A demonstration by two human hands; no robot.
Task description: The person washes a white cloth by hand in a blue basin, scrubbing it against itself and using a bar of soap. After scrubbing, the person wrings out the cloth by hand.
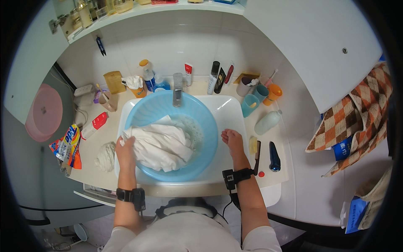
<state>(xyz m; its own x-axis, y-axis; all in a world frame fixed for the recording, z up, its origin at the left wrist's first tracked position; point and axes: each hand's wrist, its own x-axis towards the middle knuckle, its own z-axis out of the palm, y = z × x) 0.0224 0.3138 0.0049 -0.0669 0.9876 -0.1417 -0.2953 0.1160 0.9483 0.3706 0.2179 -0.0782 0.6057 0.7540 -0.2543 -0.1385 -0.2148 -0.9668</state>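
A wet white cloth (161, 145), perhaps a garment, lies bunched in a light blue plastic basin (211, 138) with sudsy water (191, 126) showing at its right side. My left hand (126, 149) is closed on the cloth's left edge, close to the basin's rim. Off the basin's right side, above the white sink (231, 109), my right hand (232, 140) is empty, its fingers loosely curled and a little apart. The basin rests in the sink, under a chrome faucet (177, 98).
Left on the counter are a red-and-white tube (94, 126), a detergent bag (69, 145) and a pale mesh bundle (105, 156). Cups (250, 103), a bottle (268, 122), a brush (253, 145) and a shaver (274, 156) stand or lie right. Cabinet doors (319, 46) hang open above.
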